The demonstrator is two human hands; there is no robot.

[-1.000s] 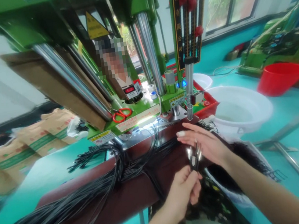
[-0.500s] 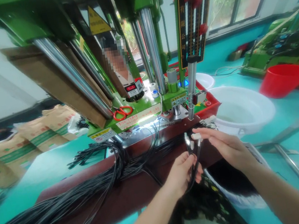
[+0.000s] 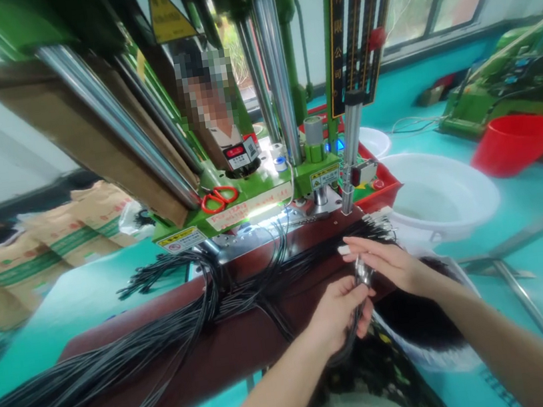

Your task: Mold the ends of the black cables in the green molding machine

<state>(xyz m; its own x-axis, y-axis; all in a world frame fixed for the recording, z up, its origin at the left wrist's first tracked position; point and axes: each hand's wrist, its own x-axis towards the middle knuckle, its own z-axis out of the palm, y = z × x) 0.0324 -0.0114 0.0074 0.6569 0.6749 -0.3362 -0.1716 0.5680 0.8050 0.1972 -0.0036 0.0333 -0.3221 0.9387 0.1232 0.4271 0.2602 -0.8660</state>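
My left hand (image 3: 344, 306) is closed around several black cables (image 3: 353, 335) in front of the brown work surface. Their shiny metal plug ends (image 3: 362, 271) stick up out of its grip. Close above, my right hand (image 3: 391, 266) has its fingers pressed together, with a small white connector (image 3: 343, 250) at the fingertips; its palm side is hidden. Behind the hands lies a bundle of black cables (image 3: 305, 263), with white and metal ends (image 3: 378, 223) at its right. More long black cables (image 3: 121, 356) stretch off to the left.
A green press machine (image 3: 272, 205) stands directly ahead, with red-handled scissors (image 3: 219, 199) on its ledge. On the right are a white basin (image 3: 472, 192), a red bucket (image 3: 520, 145) and a lined tub (image 3: 455, 359). Paper sacks (image 3: 64, 239) stand at left.
My right hand has moved down and slightly left, close over the metal plug ends in my left hand. The plugs are bunched nearer together. The view has shifted slightly.
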